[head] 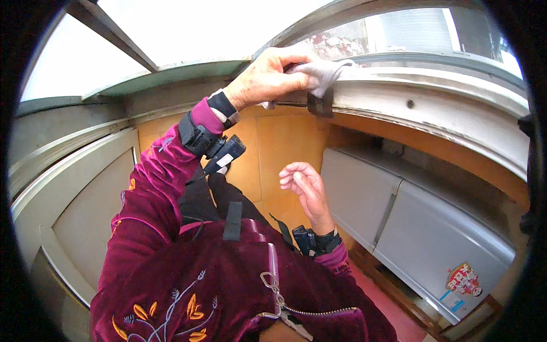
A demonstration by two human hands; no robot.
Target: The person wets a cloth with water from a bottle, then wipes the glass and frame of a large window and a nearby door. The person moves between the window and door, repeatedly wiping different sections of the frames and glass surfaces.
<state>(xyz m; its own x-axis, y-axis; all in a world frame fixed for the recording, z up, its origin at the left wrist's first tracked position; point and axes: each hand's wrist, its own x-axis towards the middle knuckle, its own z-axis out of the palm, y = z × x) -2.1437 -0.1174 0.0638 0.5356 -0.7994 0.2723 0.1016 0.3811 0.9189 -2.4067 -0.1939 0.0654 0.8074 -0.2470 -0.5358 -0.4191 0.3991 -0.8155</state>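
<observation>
My left hand (270,77) is raised to a painted window frame (376,96), its fingers and thumb closed on a pale grey cloth (322,75). The cloth rests against the frame's top edge, beside a small dark fitting (319,104); another bit of pale cloth shows below the hand. Lower down, my right hand (305,188) hangs in the air before my body, fingers loosely bent, with nothing in it. Black devices are strapped to both wrists.
A silver-grey refrigerator (436,239) with a colourful sticker stands at the right, below the frame. At the left is a pale panelled door (92,205). A dark metal bar (115,36) crosses the bright glazing at upper left. Tan tiles (277,141) lie beyond my legs.
</observation>
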